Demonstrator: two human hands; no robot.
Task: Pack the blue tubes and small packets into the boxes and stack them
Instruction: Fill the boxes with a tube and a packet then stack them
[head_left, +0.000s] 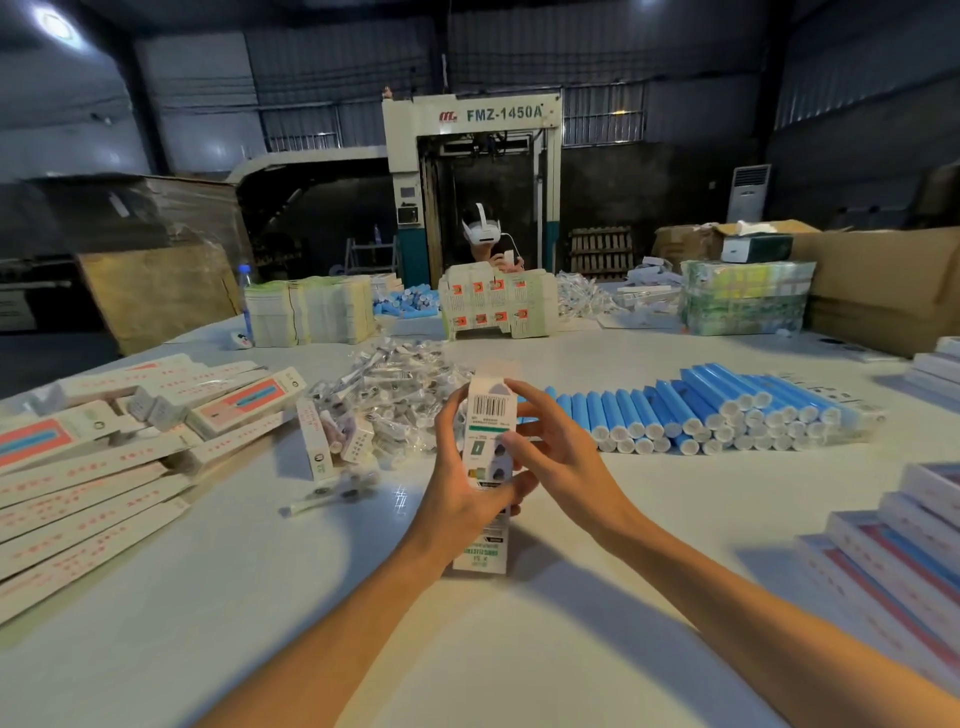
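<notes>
Left hand (467, 488) is gripping a tall white box (491, 415) from its left side, fingers curling round the far edge and thumb lying across the lower front. Right hand (550, 457) is holding the same box at its upper right: thumb pressing the front face under the barcode, index finger curving over the top corner, the other fingers spread and loosely bent behind the right edge. The box is standing almost upright between both hands, barcode side facing the camera, with its lower end resting on the white table (260, 597) under the left wrist.

Blue tubes (727, 410) are lying in a packed row to the right of the right hand, white caps pointing toward the person. A heap of small packets (405, 384) in clear wrap is sitting just beyond and left of the left hand, with one loose packet (332, 496) lying nearer, left of the left wrist. Loose boxes (104, 467) are piling up far left of the left hand. Stacked boxes (893, 551) are sitting far right of the right forearm. Beyond the hands, across the table, another person (485, 239) wearing a white headset is sitting.
</notes>
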